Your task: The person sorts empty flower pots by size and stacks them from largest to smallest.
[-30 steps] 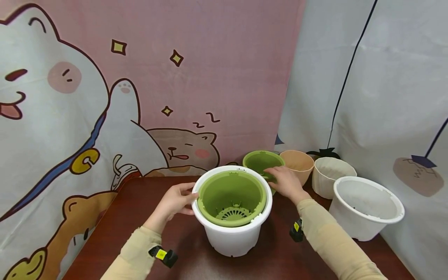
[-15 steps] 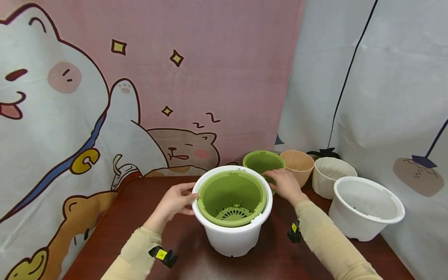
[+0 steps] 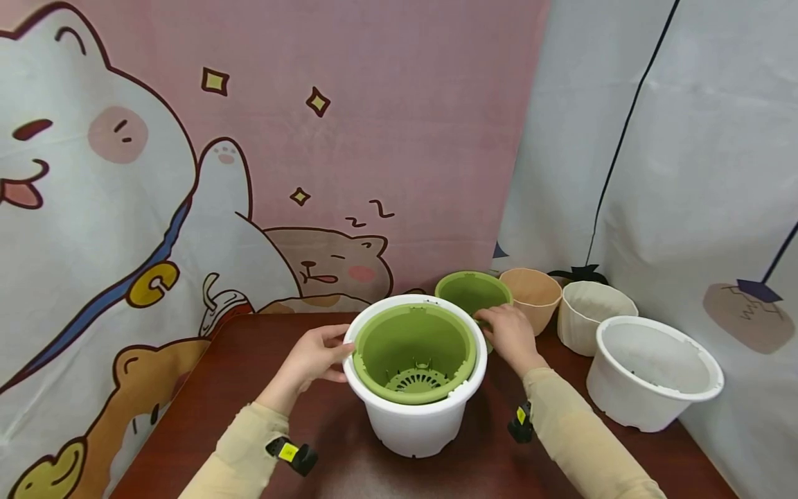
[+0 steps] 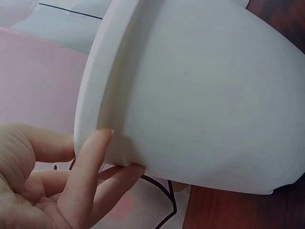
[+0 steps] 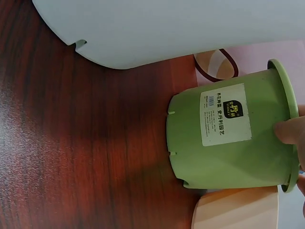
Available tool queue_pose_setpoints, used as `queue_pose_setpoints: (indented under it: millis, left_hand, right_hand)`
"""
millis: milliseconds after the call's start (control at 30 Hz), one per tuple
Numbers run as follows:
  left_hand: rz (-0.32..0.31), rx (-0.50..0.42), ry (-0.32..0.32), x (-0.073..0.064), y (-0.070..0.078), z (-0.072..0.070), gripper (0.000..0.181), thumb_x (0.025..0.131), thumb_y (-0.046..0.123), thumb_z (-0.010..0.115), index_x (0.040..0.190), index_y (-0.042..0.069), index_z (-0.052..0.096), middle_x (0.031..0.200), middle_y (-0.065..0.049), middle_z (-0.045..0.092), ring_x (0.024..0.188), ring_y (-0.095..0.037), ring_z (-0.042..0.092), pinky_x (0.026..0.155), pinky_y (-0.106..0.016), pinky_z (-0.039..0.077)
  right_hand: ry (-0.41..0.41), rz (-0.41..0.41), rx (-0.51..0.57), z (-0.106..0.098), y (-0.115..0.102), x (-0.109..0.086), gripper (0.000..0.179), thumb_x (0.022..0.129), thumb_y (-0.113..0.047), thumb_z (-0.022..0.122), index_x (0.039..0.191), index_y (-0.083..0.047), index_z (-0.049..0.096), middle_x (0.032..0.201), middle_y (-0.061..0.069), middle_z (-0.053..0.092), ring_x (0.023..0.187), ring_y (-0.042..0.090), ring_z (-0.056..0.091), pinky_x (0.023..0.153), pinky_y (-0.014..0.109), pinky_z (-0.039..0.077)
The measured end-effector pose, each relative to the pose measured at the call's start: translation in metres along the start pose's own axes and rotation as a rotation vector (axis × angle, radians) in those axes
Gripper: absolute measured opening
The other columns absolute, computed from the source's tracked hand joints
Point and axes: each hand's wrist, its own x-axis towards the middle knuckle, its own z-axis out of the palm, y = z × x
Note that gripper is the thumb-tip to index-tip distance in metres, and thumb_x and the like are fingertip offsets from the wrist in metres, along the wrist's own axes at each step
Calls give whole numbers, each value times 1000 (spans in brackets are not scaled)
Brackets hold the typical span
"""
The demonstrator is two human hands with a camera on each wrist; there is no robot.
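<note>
A white flowerpot [image 3: 411, 433] stands upright on the table, with a green flowerpot [image 3: 411, 336] nested inside it; slots show in the green pot's bottom. My left hand [image 3: 316, 357] pinches the white pot's rim at its left side, as the left wrist view shows from below the rim [image 4: 93, 86]. Behind and to the right stands a second green flowerpot [image 3: 464, 291], bearing a printed label [image 5: 226, 114]. My right hand [image 3: 510, 336] holds its near rim, thumb on the outside wall. The white pot hides part of this rear pot in the head view.
Right of the rear green pot, a peach pot [image 3: 530, 315], a cream pot [image 3: 576, 329] and another white pot [image 3: 623, 391] stand in a row along the cloth wall [image 3: 673, 173]. The dark red-brown table [image 3: 249, 388] ends against cartoon-printed cloth at the back.
My right hand has moved slightly closer to me along the rear green pot's rim, and that pot has shifted a little to the right. The left hand and the nested pots have stayed put.
</note>
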Motion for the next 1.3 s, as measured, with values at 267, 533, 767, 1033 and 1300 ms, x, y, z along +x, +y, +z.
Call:
queue_pose_setpoints:
  millis: [267, 533, 767, 1033, 1300]
  left_hand:
    - [-2, 0, -2, 0, 0, 1, 46, 95, 2, 65, 139, -5, 52, 108, -21, 66, 72, -24, 69, 58, -41, 63]
    - [-7, -4, 2, -1, 0, 2, 46, 95, 2, 65, 138, -5, 53, 108, -22, 66, 70, -25, 69, 57, -40, 63]
    - [-4, -1, -2, 0, 0, 2, 46, 95, 3, 65, 139, -4, 53, 110, -22, 65, 73, -29, 69, 57, -41, 63]
    - [-3, 1, -2, 1, 0, 0, 47, 95, 1, 65, 139, -4, 52, 110, -22, 65, 71, -23, 69, 58, -40, 63]
    - [-5, -2, 1, 1, 0, 0, 44, 95, 1, 64, 138, -5, 53, 108, -22, 66, 70, -24, 69, 57, -40, 63]
  right_hand:
    - [36, 21, 6, 2, -1, -7, 25, 79, 4, 75, 99, -11, 75, 92, 5, 72, 90, 29, 61, 85, 49, 51]
    - [76, 30, 14, -3, -2, -17, 24, 79, 3, 75, 98, -11, 75, 94, 6, 73, 91, 29, 62, 92, 49, 49]
    - [79, 57, 24, -12, -3, -25, 26, 80, 3, 74, 102, -12, 74, 97, 6, 73, 94, 30, 62, 95, 48, 47]
    - [115, 88, 47, -28, -2, -31, 27, 79, 6, 72, 102, -9, 73, 99, 10, 72, 96, 34, 62, 88, 52, 51]
    - [146, 153, 114, -45, -2, -34, 25, 80, 3, 75, 103, -8, 74, 102, 12, 72, 98, 36, 61, 83, 54, 52]
